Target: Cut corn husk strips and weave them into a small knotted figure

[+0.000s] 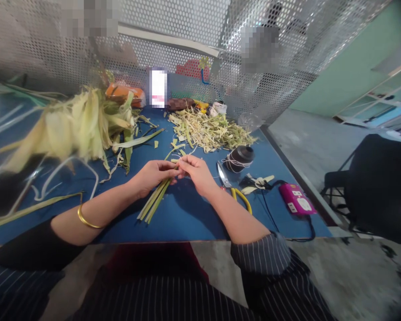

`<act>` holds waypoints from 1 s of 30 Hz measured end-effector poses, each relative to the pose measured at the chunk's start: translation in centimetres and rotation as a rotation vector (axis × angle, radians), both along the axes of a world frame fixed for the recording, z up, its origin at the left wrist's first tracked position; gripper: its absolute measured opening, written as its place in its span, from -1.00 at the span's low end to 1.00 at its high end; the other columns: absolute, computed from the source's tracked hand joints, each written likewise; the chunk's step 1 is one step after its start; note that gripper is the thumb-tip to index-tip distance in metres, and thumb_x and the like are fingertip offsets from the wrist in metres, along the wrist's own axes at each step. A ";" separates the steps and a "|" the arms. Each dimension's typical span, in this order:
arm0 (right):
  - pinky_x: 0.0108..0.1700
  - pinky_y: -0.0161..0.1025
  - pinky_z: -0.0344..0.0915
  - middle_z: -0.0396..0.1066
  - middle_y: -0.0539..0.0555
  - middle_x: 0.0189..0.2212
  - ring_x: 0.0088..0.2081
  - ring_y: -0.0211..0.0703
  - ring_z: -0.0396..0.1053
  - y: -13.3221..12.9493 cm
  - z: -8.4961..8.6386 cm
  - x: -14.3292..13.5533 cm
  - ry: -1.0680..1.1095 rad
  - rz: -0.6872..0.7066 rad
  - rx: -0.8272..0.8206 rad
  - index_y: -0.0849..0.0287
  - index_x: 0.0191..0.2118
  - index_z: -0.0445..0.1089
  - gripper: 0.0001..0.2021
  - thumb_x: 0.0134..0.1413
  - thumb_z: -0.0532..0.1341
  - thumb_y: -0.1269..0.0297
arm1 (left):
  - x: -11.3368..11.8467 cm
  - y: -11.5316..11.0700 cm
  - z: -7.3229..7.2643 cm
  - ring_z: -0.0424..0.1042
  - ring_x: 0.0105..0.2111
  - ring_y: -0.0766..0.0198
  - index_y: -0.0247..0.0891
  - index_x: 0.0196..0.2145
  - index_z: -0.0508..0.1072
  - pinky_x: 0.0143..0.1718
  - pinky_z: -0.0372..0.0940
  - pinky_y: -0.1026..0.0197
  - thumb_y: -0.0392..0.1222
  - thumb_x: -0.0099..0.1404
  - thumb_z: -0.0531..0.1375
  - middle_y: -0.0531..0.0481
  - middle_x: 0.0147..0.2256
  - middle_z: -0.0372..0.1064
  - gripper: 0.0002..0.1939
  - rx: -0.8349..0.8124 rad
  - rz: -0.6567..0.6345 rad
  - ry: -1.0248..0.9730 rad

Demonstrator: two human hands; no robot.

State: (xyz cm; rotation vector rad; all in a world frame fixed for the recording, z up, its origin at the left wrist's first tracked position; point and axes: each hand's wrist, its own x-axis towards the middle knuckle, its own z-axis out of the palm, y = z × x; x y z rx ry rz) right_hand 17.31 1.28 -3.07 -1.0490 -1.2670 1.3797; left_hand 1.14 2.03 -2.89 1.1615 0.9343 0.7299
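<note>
My left hand [155, 176] is closed around a small bundle of green, rolled plant strips [153, 203], apparently corn husk, whose loose ends point down toward the table's front edge. Beside it, the fingertips of my right hand [197, 173] pinch together at the bundle's upper end, touching my left fingers. What lies between those right fingertips is too small to make out. To the right are scissors [224, 176] with yellow handles and a black cone of thread [241, 158] with pale strands round it.
Corn husks [76, 127] are heaped at the left, and a pile of cut husk scraps [210, 129] lies at the back. A purple power socket block [297, 199] with a black cord sits near the blue table's right edge. Perforated metal panels [173, 26] stand behind.
</note>
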 end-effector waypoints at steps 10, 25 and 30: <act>-0.39 -0.35 0.29 0.35 -0.09 -0.57 -0.54 -0.38 0.35 0.7 -0.6 0.5 0.177 -0.135 -0.053 0.18 -0.42 0.37 -0.82 -0.02 0.28 0.18 | -0.5 0.3 0.7 0.23 -0.60 0.49 -0.33 -0.34 0.54 -0.67 0.04 0.40 -0.29 0.16 0.21 -0.03 -0.44 0.38 -0.88 -0.013 0.111 0.108; -0.31 -0.23 0.31 0.44 0.07 -0.25 -0.43 -0.24 0.42 0.7 2.3 3.0 -0.590 -0.385 0.182 0.17 -0.13 0.30 -0.73 0.02 0.19 0.22 | -2.5 1.5 0.9 0.19 -0.65 0.43 -0.29 -0.48 0.57 -0.60 0.09 0.32 -0.07 0.11 0.20 0.02 -0.58 0.35 -0.76 0.349 0.137 0.477; -0.37 -0.23 0.18 0.43 0.13 -0.29 -0.31 -0.07 0.41 -5.6 5.2 7.0 -1.584 -0.209 0.266 0.16 -0.22 0.35 -0.81 0.08 0.15 0.18 | -3.1 2.4 1.0 0.17 -0.65 0.43 -0.30 -0.46 0.57 -0.62 0.07 0.31 -0.08 0.07 0.22 0.00 -0.57 0.35 -0.77 0.288 0.143 0.487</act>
